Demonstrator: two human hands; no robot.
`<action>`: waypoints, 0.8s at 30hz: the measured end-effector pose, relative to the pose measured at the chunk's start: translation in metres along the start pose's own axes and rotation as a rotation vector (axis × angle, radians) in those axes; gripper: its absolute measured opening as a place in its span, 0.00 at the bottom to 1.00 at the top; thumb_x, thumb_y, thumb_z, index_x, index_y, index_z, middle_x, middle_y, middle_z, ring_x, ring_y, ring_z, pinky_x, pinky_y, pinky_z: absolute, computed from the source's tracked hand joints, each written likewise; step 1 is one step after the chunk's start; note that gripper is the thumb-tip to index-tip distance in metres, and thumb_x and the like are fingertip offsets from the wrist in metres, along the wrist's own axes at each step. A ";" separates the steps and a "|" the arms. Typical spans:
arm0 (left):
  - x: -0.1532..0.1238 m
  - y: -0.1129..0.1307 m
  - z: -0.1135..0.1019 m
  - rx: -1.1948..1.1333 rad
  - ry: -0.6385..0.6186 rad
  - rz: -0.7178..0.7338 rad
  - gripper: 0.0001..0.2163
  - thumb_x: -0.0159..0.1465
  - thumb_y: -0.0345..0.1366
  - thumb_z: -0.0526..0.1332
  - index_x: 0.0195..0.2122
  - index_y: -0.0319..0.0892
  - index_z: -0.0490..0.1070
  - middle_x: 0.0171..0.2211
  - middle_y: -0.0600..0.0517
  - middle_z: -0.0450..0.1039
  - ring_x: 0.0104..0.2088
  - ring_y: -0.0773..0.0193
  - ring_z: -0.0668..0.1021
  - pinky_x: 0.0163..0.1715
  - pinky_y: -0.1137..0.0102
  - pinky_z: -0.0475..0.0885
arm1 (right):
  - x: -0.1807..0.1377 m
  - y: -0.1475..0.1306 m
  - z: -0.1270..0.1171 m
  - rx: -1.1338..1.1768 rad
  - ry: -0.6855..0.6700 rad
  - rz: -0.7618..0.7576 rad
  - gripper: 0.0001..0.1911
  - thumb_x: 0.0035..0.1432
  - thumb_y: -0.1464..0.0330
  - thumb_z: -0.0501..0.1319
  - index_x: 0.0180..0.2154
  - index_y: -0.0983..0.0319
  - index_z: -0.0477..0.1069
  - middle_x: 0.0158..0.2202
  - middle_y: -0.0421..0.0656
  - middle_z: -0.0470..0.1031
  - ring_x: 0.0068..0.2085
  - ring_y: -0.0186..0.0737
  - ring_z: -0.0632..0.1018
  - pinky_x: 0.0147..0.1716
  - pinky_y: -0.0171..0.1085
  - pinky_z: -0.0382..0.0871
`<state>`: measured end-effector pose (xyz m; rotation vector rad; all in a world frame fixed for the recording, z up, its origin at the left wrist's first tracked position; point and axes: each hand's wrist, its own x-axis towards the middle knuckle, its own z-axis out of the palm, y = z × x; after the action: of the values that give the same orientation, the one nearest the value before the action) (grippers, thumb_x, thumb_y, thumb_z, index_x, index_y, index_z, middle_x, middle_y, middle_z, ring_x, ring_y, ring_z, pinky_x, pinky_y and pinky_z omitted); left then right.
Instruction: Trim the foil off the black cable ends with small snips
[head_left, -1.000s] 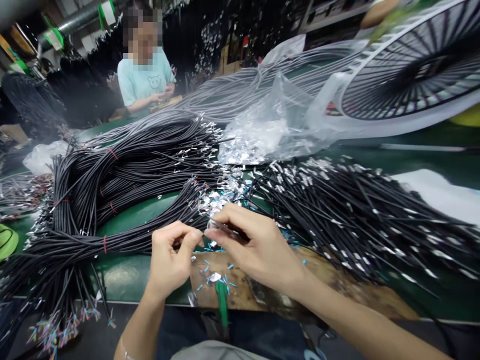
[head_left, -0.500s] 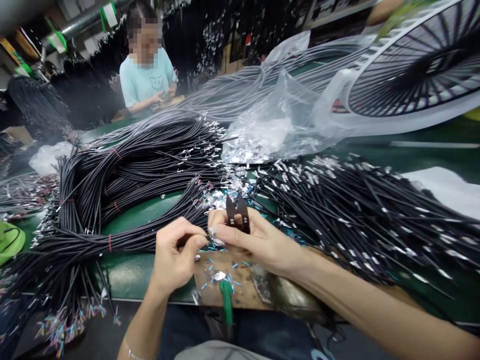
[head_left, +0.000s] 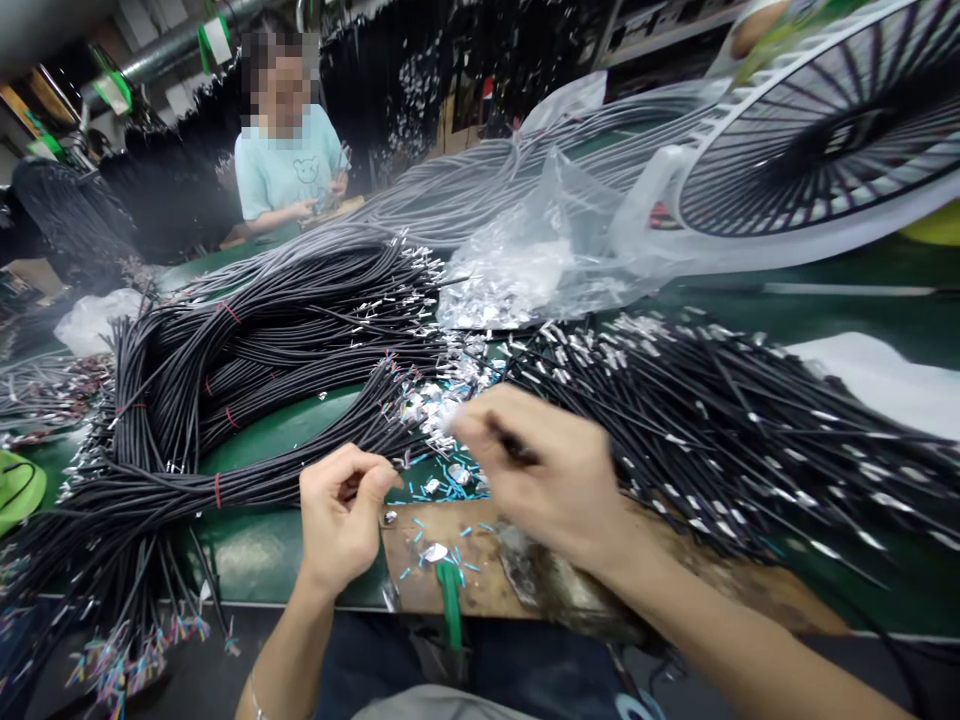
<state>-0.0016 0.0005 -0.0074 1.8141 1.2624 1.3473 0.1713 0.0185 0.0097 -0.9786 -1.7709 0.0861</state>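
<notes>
My left hand (head_left: 346, 515) is closed in a pinch beside the near bundle of black cables (head_left: 277, 482). Whatever sits between its fingertips is hidden. My right hand (head_left: 544, 475), blurred by motion, is curled around dark thread snips (head_left: 514, 443), mostly covered by the fingers. A pale blur shows at its fingertips, over a heap of foil scraps (head_left: 431, 410). Below both hands lies a brown board (head_left: 487, 585) with blue wire offcuts (head_left: 465, 531) and a foil scrap (head_left: 435, 552) on it.
More black cables with silvery ends (head_left: 720, 430) spread to the right. Behind them are a clear plastic bag (head_left: 555, 230), grey cables (head_left: 450, 190) and a fan (head_left: 825, 140). A green strap (head_left: 451, 605) lies at the board's front edge. A co-worker (head_left: 289, 165) sits across the table.
My hands have parted. The right hand moved right and up, turning so the snips' blades no longer show. My left hand shifted slightly left, still pinched.
</notes>
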 end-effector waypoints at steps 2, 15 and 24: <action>0.001 0.001 0.000 0.022 -0.011 -0.009 0.12 0.62 0.36 0.58 0.22 0.39 0.71 0.19 0.54 0.66 0.20 0.71 0.67 0.19 0.75 0.59 | 0.000 -0.002 0.003 0.177 -0.161 -0.087 0.09 0.59 0.75 0.52 0.28 0.61 0.65 0.26 0.42 0.70 0.27 0.34 0.71 0.24 0.32 0.65; -0.001 -0.002 0.001 -0.015 0.003 0.082 0.09 0.59 0.37 0.62 0.23 0.40 0.71 0.21 0.55 0.68 0.22 0.70 0.69 0.20 0.75 0.62 | 0.005 0.010 -0.005 0.230 0.127 0.395 0.11 0.55 0.67 0.59 0.23 0.60 0.63 0.20 0.37 0.65 0.22 0.33 0.66 0.23 0.34 0.61; 0.005 -0.001 0.005 0.036 0.065 0.070 0.05 0.59 0.34 0.62 0.30 0.40 0.77 0.25 0.52 0.73 0.24 0.70 0.73 0.22 0.77 0.66 | -0.003 -0.001 0.005 0.241 -0.067 -0.003 0.06 0.55 0.76 0.60 0.27 0.61 0.68 0.23 0.40 0.72 0.25 0.33 0.72 0.24 0.32 0.67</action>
<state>0.0033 0.0056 -0.0077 1.8686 1.2745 1.4412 0.1669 0.0179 0.0056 -0.8058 -1.7751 0.3263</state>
